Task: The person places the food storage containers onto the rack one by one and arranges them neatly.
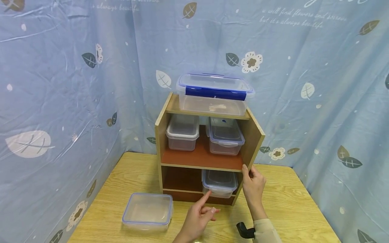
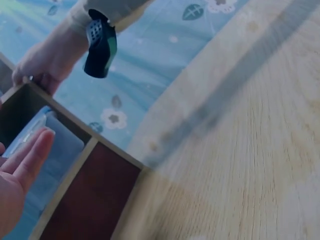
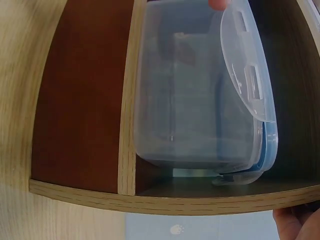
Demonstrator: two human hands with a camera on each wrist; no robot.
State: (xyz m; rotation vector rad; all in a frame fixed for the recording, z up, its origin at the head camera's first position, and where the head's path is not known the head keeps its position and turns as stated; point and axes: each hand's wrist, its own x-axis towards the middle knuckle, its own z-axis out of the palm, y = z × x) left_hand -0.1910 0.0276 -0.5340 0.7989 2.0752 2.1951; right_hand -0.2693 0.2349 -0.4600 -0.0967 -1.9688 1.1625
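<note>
A small wooden shelf unit (image 1: 202,158) with reddish boards stands on the table. In its lower right compartment is a clear plastic food container (image 1: 220,182) with a blue-rimmed lid. My left hand (image 1: 195,220) is in front of this container, its index finger extended to the front by the lid clip (image 3: 245,65); a fingertip touches there in the right wrist view. My right hand (image 1: 254,185) grips the front edge of the unit's right side panel (image 1: 253,145), thumb inside, fingers outside.
On the upper shelf sit a white-lidded container (image 1: 183,133) and a blue-rimmed container (image 1: 225,136). A large container with a blue clip (image 1: 215,92) rests on top. Another container (image 1: 148,210) stands on the table (image 1: 282,202) at front left. Patterned curtains (image 1: 212,40) hang behind.
</note>
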